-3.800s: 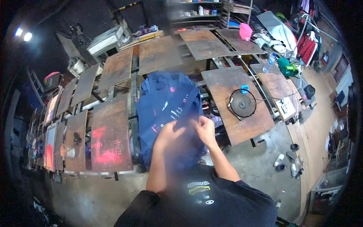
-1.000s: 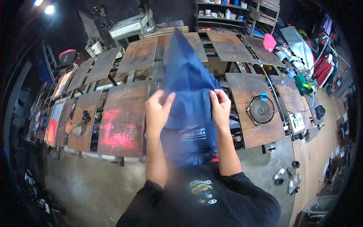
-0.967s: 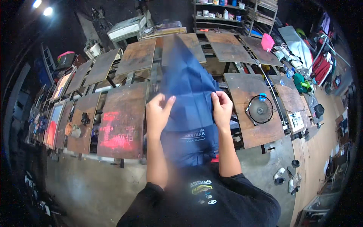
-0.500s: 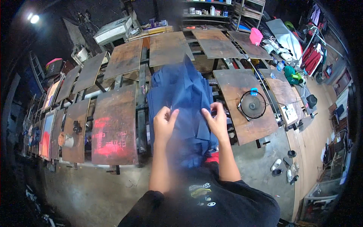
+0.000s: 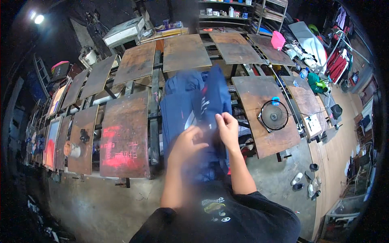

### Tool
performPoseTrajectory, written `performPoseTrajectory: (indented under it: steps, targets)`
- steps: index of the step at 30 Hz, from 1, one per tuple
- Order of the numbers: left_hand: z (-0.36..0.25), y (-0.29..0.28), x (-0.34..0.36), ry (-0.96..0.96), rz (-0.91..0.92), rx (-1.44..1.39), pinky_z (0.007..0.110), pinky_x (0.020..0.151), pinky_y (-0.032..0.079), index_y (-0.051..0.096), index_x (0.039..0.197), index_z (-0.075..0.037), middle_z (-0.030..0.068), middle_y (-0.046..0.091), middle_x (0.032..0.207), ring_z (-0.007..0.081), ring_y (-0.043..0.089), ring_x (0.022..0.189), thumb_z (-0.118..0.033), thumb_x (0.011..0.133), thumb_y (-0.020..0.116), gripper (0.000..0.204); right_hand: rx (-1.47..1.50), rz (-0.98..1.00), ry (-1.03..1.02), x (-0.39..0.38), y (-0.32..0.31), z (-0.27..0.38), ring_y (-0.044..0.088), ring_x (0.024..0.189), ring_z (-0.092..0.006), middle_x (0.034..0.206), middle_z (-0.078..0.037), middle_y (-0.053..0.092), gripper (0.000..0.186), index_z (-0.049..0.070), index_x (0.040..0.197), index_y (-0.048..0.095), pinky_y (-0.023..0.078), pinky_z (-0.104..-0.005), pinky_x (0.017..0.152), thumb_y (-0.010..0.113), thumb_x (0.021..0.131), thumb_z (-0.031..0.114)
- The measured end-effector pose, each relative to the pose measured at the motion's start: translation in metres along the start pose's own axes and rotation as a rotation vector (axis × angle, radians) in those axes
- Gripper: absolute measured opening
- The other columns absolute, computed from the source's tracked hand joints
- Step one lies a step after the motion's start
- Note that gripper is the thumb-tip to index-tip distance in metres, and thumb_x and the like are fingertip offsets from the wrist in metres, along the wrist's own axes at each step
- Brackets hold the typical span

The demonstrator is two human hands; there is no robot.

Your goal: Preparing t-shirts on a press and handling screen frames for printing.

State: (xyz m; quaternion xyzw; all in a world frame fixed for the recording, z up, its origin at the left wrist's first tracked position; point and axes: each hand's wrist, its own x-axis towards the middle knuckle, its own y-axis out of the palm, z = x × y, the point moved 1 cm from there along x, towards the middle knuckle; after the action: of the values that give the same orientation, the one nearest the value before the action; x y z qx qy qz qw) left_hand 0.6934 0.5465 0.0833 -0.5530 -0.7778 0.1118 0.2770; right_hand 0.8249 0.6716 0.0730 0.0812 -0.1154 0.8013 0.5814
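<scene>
One dark blue fabric piece [image 5: 215,94], edge pinched in my right hand [image 5: 229,130].
Nearest, my left hand [image 5: 184,143] is over the cloth, thumb parted from curled fingers; whether it grips anything I cannot tell through the blur. My right thumb and forefinger close on the piece, which stands partly raised above a stack of blue fabric [image 5: 172,111]. Right of the stack, a round black fan [image 5: 274,116] sits on a wooden board [image 5: 269,146]; farther off, shelves [image 5: 225,18] bear small containers [image 5: 231,11].
</scene>
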Motion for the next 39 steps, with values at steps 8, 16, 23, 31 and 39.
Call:
performPoseTrajectory:
  steps: [8,16,23,31,39]
  targets:
    - [0.021,-0.022,-0.002,-0.243,0.152,0.060,0.028,0.060,0.042,0.067,0.082,0.004,0.0076,0.065,0.073,0.0082,0.053,0.065,-0.020,0.074,0.085,0.031,0.214,-0.272,-0.010,0.016,-0.022,-0.015,0.033,0.060,-0.0010,0.064,0.010,0.038,0.033,0.006,0.069,0.049,0.024,-0.0222,0.052,0.070,0.093,0.017]
    - [0.014,-0.030,-0.003,-0.192,0.212,-0.092,0.028,0.088,0.046,0.064,0.121,-0.004,0.0049,0.068,0.114,0.0125,0.060,0.100,-0.031,0.086,0.076,0.045,0.068,-0.182,-0.105,0.005,-0.001,0.015,0.037,0.058,-0.0011,0.061,0.009,0.042,0.027,0.004,0.070,0.056,0.029,-0.0221,0.050,0.074,0.088,0.013]
    - [0.023,-0.024,0.017,-0.268,-0.170,-0.180,0.024,0.079,0.044,0.061,0.115,0.001,0.0020,0.064,0.102,0.0073,0.054,0.092,-0.036,0.103,0.052,0.040,-0.138,0.316,-0.531,-0.028,0.037,0.032,0.056,0.066,-0.0261,0.068,-0.007,0.058,0.019,0.004,0.072,0.063,0.040,-0.0361,0.071,0.074,0.081,0.017]
    - [0.025,-0.026,0.002,-0.278,-0.212,-0.295,0.025,0.075,0.047,0.066,0.095,0.003,0.0005,0.066,0.088,0.0064,0.056,0.082,-0.013,0.097,0.062,0.016,-0.237,-0.156,-0.416,-0.017,0.034,0.032,0.060,0.068,-0.0190,0.080,-0.011,0.063,0.023,-0.003,0.093,0.066,0.048,-0.0310,0.061,0.076,0.080,0.013]
    - [0.026,-0.031,0.001,-0.282,-0.303,0.046,0.023,0.066,0.047,0.056,0.078,-0.002,-0.0010,0.059,0.073,0.0053,0.052,0.066,-0.017,0.071,0.088,0.036,-0.036,0.145,0.111,-0.015,0.021,0.000,0.056,0.066,-0.0067,0.072,0.000,0.065,0.019,-0.003,0.090,0.068,0.046,-0.0247,0.060,0.070,0.087,0.015]
